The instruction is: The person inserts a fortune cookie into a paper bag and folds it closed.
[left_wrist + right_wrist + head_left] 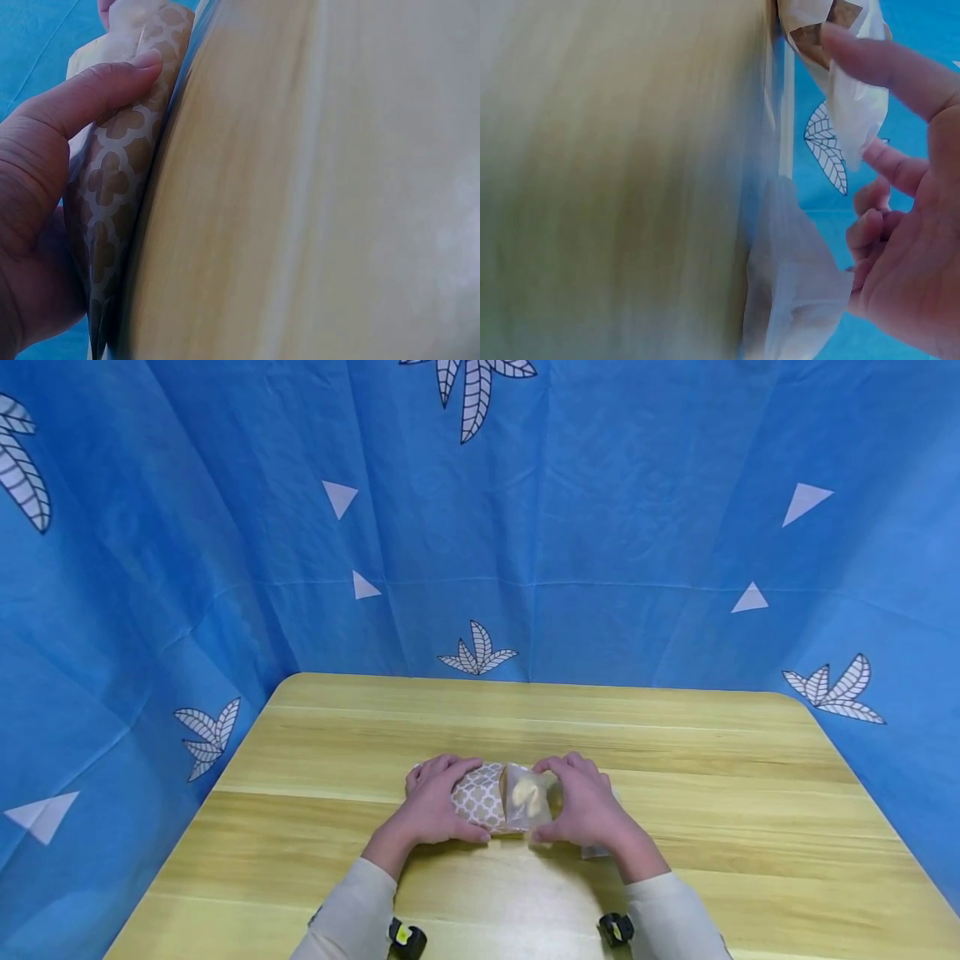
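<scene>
A brown paper bag [480,797] with a white lattice pattern lies on its side at mid-table. My left hand [431,802] grips its closed end, fingers along the far side and thumb [124,79] pressed on the near side. At the bag's right end is a small translucent packet [527,797] with pale pieces inside. My right hand [588,806] holds this packet between thumb and index finger, the thumb [862,56] near the paper bag's end. A second translucent packet [799,277] stands by the right palm, largely hidden under that hand in the head view.
The wooden table [712,827] has light grain and rounded far corners. Behind it and along both sides hangs a blue curtain [600,527] with white leaves and triangles. Black wrist devices show beside both sleeves [348,914].
</scene>
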The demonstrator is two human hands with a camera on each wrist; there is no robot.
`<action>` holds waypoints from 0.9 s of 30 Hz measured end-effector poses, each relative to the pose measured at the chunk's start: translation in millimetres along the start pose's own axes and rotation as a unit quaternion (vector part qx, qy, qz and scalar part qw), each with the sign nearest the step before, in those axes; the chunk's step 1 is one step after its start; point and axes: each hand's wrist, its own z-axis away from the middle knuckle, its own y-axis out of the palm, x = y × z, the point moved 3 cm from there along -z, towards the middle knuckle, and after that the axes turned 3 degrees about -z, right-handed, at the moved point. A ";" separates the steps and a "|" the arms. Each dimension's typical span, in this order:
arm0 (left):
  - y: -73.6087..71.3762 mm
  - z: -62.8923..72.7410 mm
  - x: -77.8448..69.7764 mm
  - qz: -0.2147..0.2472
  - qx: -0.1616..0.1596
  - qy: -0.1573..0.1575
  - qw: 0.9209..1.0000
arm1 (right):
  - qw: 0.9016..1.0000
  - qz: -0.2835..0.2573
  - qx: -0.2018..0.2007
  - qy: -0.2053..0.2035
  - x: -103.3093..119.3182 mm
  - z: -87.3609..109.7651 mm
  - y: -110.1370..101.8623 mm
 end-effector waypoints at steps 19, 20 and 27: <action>0.3 -1.0 0.7 0.004 0.001 -0.002 1.000 | 0.999 -0.017 0.024 0.026 -2.5 -5.2 3.8; 0.1 -1.1 0.7 0.005 0.001 -0.001 1.000 | 0.999 -0.017 0.024 0.025 -1.9 -5.8 4.2; -0.5 -0.3 -1.0 0.009 -0.002 0.005 1.000 | 0.999 -0.034 0.017 0.029 -2.4 -8.2 5.9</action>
